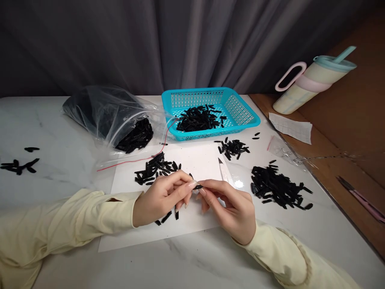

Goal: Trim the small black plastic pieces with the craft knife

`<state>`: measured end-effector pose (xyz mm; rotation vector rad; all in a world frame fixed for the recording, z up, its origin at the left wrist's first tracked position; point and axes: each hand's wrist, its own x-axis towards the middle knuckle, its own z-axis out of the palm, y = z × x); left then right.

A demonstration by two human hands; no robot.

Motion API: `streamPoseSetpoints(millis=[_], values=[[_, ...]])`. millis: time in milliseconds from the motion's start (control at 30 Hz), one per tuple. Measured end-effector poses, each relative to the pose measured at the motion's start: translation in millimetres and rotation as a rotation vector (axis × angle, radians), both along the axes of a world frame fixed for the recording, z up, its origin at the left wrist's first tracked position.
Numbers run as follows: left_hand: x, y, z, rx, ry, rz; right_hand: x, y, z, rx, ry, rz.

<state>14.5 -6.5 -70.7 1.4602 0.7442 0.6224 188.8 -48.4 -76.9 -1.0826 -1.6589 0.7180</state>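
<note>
Black piece (197, 187) pinched between left hand (161, 199) and right hand (231, 208) fingertips.

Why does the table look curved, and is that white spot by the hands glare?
Head view: the wide lens bends the table, so its far edge bows and the cup leans. The white spot beside the right hand looks like lamp glare on the glossy top. Light is soft, with faint shadows under both hands. The black piece between the fingers is sharp; the sleeves at the bottom edge look stretched.
</note>
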Motion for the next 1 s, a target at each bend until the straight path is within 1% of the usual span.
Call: streamPoseSetpoints(millis=[133,300,367,433,533,667,833,900,1000], values=[[0.8,0.3,0.3,-0.005,0.024,0.001,0.4,1.1,-0.6,0.012,-0.013,-0.022],[2.0,0.8,-0.6,-0.046,0.031,0.001,1.4,2.0,-1.7,0.040,-0.064,0.007],[2.4,0.7,-1.1,-0.063,0.019,0.011,1.7,2.7,-1.2,0.006,-0.045,0.011],[2.6,0.7,-1.4,-0.083,-0.004,0.027,1.8,3.5,-0.3,-0.070,0.003,0.015],[2.5,1.5,-1.5,-0.105,-0.029,0.073,1.8,4.0,0.4,-0.138,0.054,0.054],[2.2,2.6,-1.4,-0.096,-0.037,0.111,1.4,3.0,-0.6,-0.078,0.025,0.110],[2.9,3.7,-1.0,-0.091,-0.037,0.089,1.2,4.0,-1.1,0.002,-0.042,0.040],[3.1,4.2,-0.2,-0.118,-0.039,0.085,1.6,5.3,-1.3,0.042,-0.064,0.021],[2.3,5.0,1.1,-0.186,-0.047,0.076,3.0,6.9,-1.6,0.100,-0.065,0.030]])
